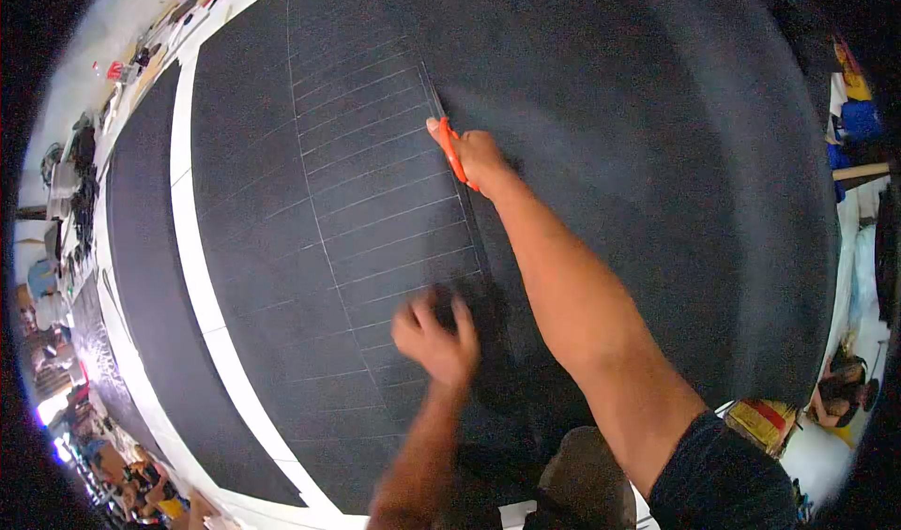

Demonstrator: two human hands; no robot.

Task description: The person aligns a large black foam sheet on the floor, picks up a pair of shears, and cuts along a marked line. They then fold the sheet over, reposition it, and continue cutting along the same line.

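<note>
Gripping orange scissors, right hand hides part

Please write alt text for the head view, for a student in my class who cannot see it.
A person's right hand grips what look like orange-handled scissors at a black sheet marked with pale lines. The blurred left hand is over the sheet, nearer the wearer's body.

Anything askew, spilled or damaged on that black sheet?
Nothing stands out: no spill or obvious damage shows on the black sheet, its pale lines look deliberate, and the right hand grips orange-handled scissors. The left hand is blurred.
</note>
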